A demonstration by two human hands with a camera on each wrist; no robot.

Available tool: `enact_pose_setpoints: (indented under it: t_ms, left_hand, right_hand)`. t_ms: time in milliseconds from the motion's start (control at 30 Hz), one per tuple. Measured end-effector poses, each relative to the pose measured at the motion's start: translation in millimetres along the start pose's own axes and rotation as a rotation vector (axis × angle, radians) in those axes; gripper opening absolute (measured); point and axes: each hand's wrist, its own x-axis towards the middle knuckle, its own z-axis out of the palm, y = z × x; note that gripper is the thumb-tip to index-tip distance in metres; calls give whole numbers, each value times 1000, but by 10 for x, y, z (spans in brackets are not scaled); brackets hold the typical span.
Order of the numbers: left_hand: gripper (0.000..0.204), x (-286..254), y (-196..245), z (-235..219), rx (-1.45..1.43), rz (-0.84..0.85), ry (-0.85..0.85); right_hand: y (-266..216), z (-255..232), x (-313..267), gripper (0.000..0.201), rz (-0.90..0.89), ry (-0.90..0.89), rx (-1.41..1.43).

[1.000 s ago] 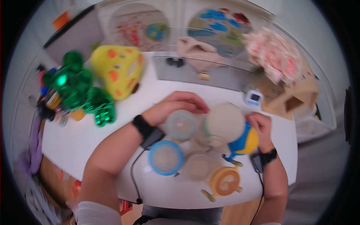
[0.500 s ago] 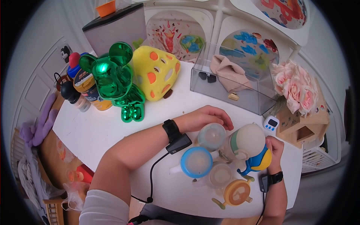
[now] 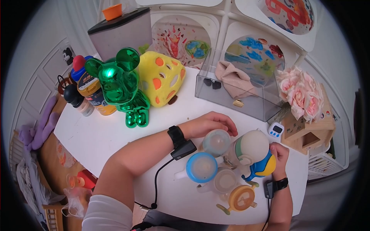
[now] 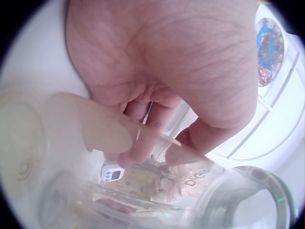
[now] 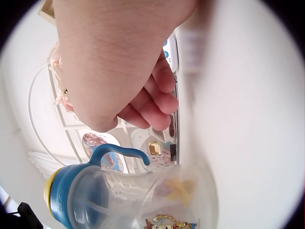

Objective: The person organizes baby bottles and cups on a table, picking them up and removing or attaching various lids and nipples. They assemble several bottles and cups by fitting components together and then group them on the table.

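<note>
Several cups stand grouped between the two hands: a clear-lidded one (image 3: 216,142), a blue-lidded one (image 3: 202,167), a clear one (image 3: 225,180), an orange-lidded one (image 3: 241,198), a tall bottle with a pale domed lid (image 3: 254,145) and a blue-and-yellow-lidded one (image 3: 264,166). Behind the clear-lidded cup lies the left hand (image 3: 210,124), fingers loosely bent, holding nothing; in the left wrist view the hand (image 4: 162,62) is partly behind clear plastic. The right hand (image 3: 280,156) is beside the blue-and-yellow lid. Its fingers (image 5: 151,102) curl loosely above the handled cup (image 5: 138,195), gripping nothing.
At the back left of the white table (image 3: 165,200) are a shiny green bear figure (image 3: 119,82), a yellow plush (image 3: 163,79) and bottles (image 3: 92,94). A clear case (image 3: 235,90), small timer (image 3: 276,130), pink flowers (image 3: 302,94) and wooden house (image 3: 312,131) line the back right.
The head view has turned and sharpened since a second ago, shifting the table contents within it. Both hands remain beside the cups, with little visible movement relative to them.
</note>
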Motion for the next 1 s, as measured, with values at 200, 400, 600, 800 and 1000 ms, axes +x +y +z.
enact_pose_setpoints:
  t_ms: [200, 400, 600, 800, 1000]
  left_hand:
    - [32, -14, 19, 9, -12, -12, 22]
    - [32, -46, 53, 33, 28, -30, 25]
    - [37, -38, 44, 33, -78, 56, 51]
    - [45, -43, 298, 128, -88, 199, 76]
    - [45, -299, 796, 316, 245, 247, 262]
  right_hand:
    - [-10, 3, 8, 26, -25, 8, 5]
    - [-57, -6, 4, 26, 20, 0, -27]
    - [44, -33, -20, 27, 118, -13, 145]
    - [84, -20, -20, 28, 145, -8, 258]
    - [35, -59, -20, 27, 139, -25, 249]
